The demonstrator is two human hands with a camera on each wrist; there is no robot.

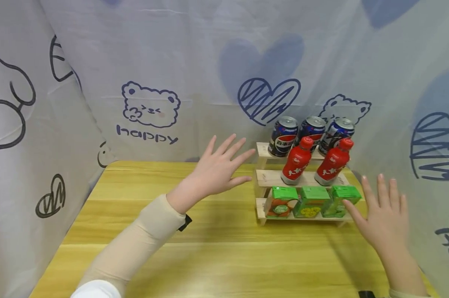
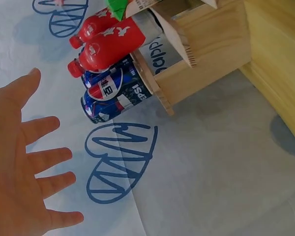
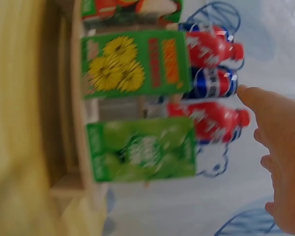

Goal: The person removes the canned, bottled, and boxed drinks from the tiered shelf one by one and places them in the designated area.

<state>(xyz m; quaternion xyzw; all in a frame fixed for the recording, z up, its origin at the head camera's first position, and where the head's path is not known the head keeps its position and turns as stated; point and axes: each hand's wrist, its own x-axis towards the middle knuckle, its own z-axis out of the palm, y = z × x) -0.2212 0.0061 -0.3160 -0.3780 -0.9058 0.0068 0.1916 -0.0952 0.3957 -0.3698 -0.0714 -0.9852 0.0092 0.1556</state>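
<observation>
Your left hand (image 1: 220, 167) hangs just left of the wooden rack (image 1: 267, 178), fingers straight and spread wide, holding nothing. Your right hand (image 1: 384, 217) is at the rack's right front, also empty, its fingers straight and its thumb held wide. That thumb overlaps the corner of the right carton (image 1: 340, 200) in the head view, but the right wrist view shows it apart from the carton. With the rack between them, your two hands leave its front free, so each row can be seen.

The rack stands on the desk (image 1: 228, 256), and the drinks share out its three tiers by kind. On its lowest, front tier are the left carton (image 1: 281, 202), the middle carton (image 1: 312, 202) and the right one, printed sides facing out. On its middle tier the left red bottle (image 1: 297, 160) and the right red bottle (image 1: 333, 162) stand upright, well apart. Its top, rear tier carries the left can (image 1: 283, 136), the middle can (image 1: 311, 128) and the right can (image 1: 337, 135), side by side. The stepped tiers probably serve to lift each row above the one ahead; even so, the bottles partly cover the cans on the rack's top tier.
</observation>
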